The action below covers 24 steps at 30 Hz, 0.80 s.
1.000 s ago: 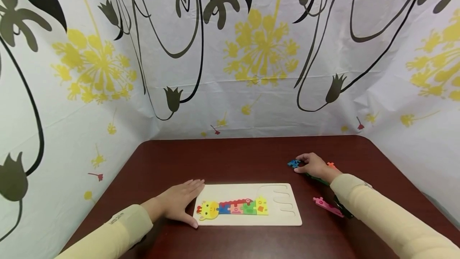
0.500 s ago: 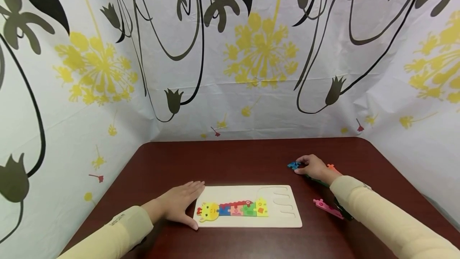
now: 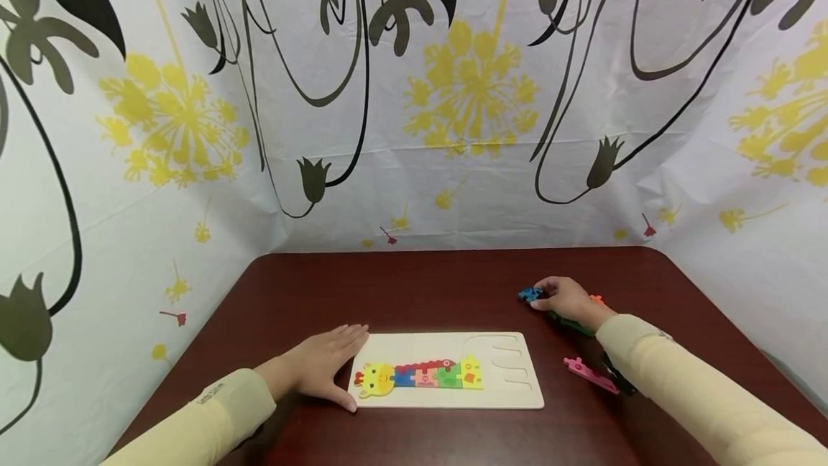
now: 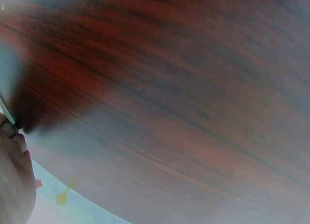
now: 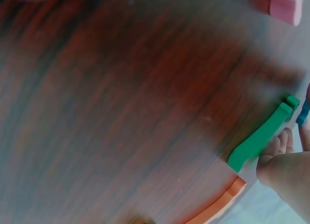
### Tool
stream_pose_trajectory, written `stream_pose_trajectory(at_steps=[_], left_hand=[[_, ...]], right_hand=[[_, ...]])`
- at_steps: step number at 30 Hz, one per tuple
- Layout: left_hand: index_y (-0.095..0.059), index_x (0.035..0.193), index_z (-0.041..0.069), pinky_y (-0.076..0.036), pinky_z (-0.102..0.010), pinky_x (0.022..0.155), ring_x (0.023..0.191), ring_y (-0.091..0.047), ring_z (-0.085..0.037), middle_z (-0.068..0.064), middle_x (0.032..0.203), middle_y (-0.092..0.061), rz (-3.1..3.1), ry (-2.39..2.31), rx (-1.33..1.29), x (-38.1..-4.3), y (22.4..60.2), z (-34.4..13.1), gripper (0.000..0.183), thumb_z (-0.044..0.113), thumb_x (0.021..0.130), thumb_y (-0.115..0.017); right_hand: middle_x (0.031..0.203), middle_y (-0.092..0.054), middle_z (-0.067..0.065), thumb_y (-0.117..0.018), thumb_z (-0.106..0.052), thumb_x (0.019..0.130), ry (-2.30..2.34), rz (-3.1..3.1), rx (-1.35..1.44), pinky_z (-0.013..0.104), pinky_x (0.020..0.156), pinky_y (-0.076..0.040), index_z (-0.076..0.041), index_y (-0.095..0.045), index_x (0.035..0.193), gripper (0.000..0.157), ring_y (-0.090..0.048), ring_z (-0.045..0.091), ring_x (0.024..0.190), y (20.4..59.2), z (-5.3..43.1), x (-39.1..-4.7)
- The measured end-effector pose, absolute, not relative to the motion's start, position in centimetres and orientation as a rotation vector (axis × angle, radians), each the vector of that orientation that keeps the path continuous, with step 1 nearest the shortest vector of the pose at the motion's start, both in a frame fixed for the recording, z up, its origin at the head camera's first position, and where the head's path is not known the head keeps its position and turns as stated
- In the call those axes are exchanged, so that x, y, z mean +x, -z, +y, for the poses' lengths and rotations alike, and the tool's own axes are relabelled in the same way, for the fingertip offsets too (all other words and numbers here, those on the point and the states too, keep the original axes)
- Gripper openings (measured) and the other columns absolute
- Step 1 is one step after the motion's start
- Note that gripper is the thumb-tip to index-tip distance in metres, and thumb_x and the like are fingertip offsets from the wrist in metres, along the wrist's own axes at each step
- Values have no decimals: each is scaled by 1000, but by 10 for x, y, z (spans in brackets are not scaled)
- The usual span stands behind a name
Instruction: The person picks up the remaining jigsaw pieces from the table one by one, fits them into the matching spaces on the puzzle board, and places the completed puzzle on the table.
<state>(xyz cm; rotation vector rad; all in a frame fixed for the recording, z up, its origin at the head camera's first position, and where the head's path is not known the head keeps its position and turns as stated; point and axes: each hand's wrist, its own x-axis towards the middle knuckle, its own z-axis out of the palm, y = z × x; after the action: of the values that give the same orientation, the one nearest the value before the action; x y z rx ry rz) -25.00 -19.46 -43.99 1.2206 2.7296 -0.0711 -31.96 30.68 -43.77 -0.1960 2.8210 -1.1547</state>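
Note:
On the table lies a pale wooden puzzle board (image 3: 446, 397) holding a giraffe: a yellow head, then blue, pink, green and yellow pieces with a red strip above them. My left hand (image 3: 326, 365) rests at the board's left end, fingers extended along the corner and thumb at the near edge. Far to the right, my right hand (image 3: 569, 299) pinches a small blue puzzle piece (image 3: 530, 295) between thumb and fingers. A green puzzle piece (image 5: 259, 139) lies close beneath that hand, partly hidden by it in the head view. Only the left hand's fingers (image 4: 14, 170) show in the left wrist view.
An orange piece (image 3: 596, 299) lies behind the right wrist. Nearer are a pink piece (image 3: 590, 374) and a dark green piece (image 3: 619, 375), partly covered by the right sleeve. Bare leg outlines (image 3: 514, 365) mark the board's right end. A patterned cloth (image 3: 479, 200) surrounds the table (image 3: 388, 286).
Hardly anything differs: the right hand stays at the blue piece, and the left hand keeps its place on the board. The head view shifts slightly.

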Motion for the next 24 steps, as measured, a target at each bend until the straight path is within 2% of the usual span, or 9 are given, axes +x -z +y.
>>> stream_pose_trajectory(at_steps=[8, 14, 24], left_hand=[[-20, 155, 6, -20, -42, 115, 146, -17, -23, -9, 160, -19, 2737, 65, 1203, -250, 440, -195, 119, 89, 72, -44], [-21, 155, 7, -19, -41, 116, 146, -17, -23, -8, 160, -19, 2733, 71, 1189, -250, 436, -193, 119, 88, 72, -45], [-22, 155, 6, -20, -40, 116, 146, -18, -22, -9, 160, -20, 2735, 85, 1195, -250, 438, -193, 121, 90, 71, -42]], right_hand=[[130, -46, 32, -70, -19, 92, 1222, 2809, -186, 53, 88, -48, 6, -54, 127, 46, -48, 45, 115, 431, 306, -316], [126, -50, 30, -69, -19, 93, 1288, 2818, -204, 53, 90, -47, 7, -53, 127, 46, -47, 43, 115, 425, 305, -318], [119, -56, 24, -70, -21, 92, 1308, 2847, -227, 47, 85, -50, 5, -55, 127, 46, -52, 37, 108, 424, 305, -324]])
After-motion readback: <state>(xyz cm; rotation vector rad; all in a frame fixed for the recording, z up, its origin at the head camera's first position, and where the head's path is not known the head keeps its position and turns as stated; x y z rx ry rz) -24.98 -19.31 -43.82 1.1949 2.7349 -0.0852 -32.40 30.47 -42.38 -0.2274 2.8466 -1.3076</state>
